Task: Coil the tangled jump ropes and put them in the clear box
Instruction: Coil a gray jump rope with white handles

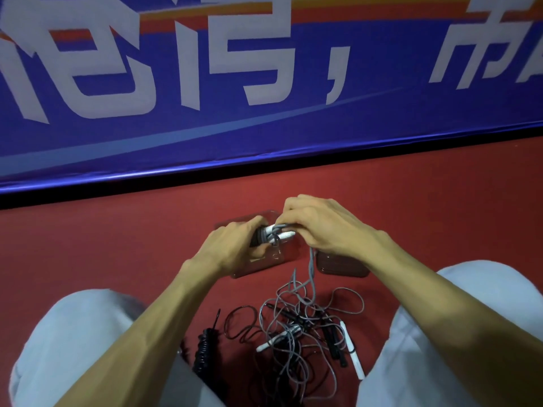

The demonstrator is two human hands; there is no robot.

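Observation:
My left hand [235, 245] grips a pair of white jump-rope handles [282, 235] with grey cord wound round them. My right hand [320, 227] pinches the grey cord at the handles' tips, above the clear box [249, 270] on the red floor. From my right hand the grey cord [312, 268] drops into a tangled pile of grey and black ropes [293, 333] between my knees. In the pile lie a white handle [352, 352] and black handles [333, 343]. A black rope wound tightly into a coil [205, 348] lies at the pile's left.
The box's clear ribbed lid [342, 265] lies on the floor to the right of the box, partly under my right wrist. A blue banner with white characters [264, 83] stands along the back. My knees in light trousers [64, 342] flank the pile.

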